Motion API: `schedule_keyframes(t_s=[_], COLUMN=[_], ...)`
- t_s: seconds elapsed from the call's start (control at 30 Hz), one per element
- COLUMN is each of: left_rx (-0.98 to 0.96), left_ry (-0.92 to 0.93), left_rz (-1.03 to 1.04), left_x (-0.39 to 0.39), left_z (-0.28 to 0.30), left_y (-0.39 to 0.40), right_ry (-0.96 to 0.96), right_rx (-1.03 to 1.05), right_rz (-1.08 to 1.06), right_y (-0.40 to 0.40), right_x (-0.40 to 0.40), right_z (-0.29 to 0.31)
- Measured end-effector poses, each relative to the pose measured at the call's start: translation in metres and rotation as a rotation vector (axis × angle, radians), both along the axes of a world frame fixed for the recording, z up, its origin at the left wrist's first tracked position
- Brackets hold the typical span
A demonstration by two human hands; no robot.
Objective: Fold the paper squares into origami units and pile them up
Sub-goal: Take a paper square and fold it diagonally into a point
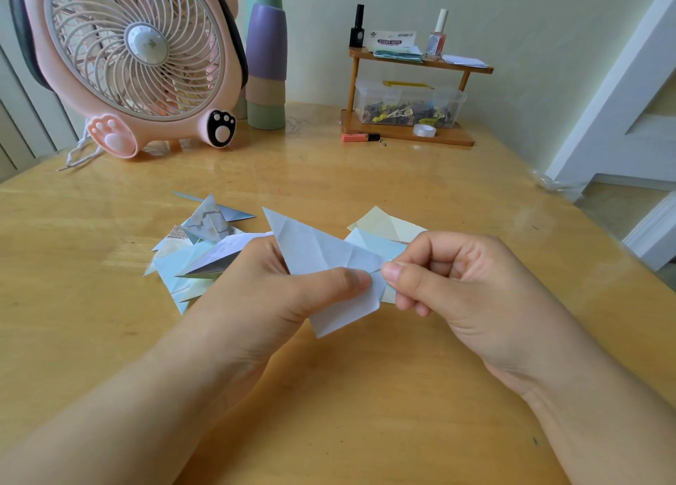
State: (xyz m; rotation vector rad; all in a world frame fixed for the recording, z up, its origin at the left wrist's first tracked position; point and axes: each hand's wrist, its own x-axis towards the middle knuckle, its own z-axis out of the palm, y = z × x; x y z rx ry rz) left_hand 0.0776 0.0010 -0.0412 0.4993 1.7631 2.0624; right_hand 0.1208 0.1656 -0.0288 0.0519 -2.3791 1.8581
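A pale blue, partly folded paper unit [314, 250] is held above the wooden table [365, 393], its sharp tip pointing up and left. My left hand [270, 294] grips it, thumb pressed on its lower front. My right hand [464, 283] pinches its right edge between thumb and curled fingers. A loose pile of folded units [197, 247] in blue, grey and patterned paper lies behind my left hand. Flat paper squares [384, 225], cream and light blue, lie behind my right hand.
A pink desk fan [135, 56] stands at the back left beside stacked cups [266, 64]. A small wooden shelf [406, 133] with a clear box of clips, bottles and a tape roll sits at the back. The table's right edge drops toward a white door frame [622, 82].
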Motion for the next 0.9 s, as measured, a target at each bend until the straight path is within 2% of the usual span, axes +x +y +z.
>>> schedule_keyframes(t_s=[0.33, 0.6, 0.9], left_rx=[-0.045, 0.001, -0.009], left_ry=[0.016, 0.013, 0.023], left_rz=[-0.001, 0.000, -0.045], left_x=[-0.0012, -0.0008, -0.0026], left_z=[-0.0011, -0.0007, -0.0017], left_y=[0.0004, -0.0011, -0.0020], right_ry=[0.029, -0.040, -0.017], right_rx=[0.020, -0.097, -0.009], right_rz=[-0.017, 0.111, 0.117], right_y=[-0.0006, 0.0014, -0.0001], right_x=[-0.0003, 0.0017, 0.0011], right_z=[-0.0009, 0.0013, -0.0004])
